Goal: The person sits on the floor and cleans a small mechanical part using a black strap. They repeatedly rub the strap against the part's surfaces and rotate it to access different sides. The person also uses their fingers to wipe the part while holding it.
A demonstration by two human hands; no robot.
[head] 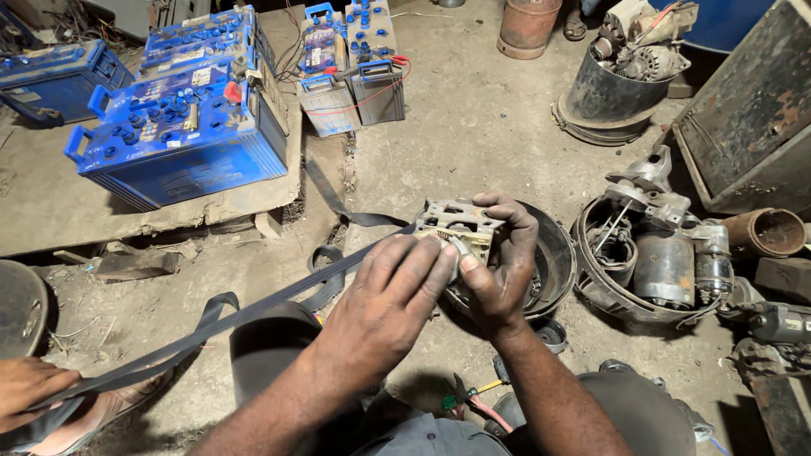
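Note:
My right hand (504, 262) grips a small grey metal part (457, 225) with bolt lugs, held above the ground in the middle of the view. My left hand (393, 295) lies over the near side of the same part, fingers curled against it. A long dark rubber belt (253, 309) runs taut from the part down to the lower left, where another person's hand (29, 387) holds its far end. Under my hands sits a round black metal pan (553, 253).
Blue batteries (182, 127) stand on a slab at upper left; two more (351, 76) carry red clip leads. Starter motors and scrap in a round tray (667, 262) lie at right. A rusty metal box (748, 118), a black bucket (608, 93) and pliers (469, 395) are around.

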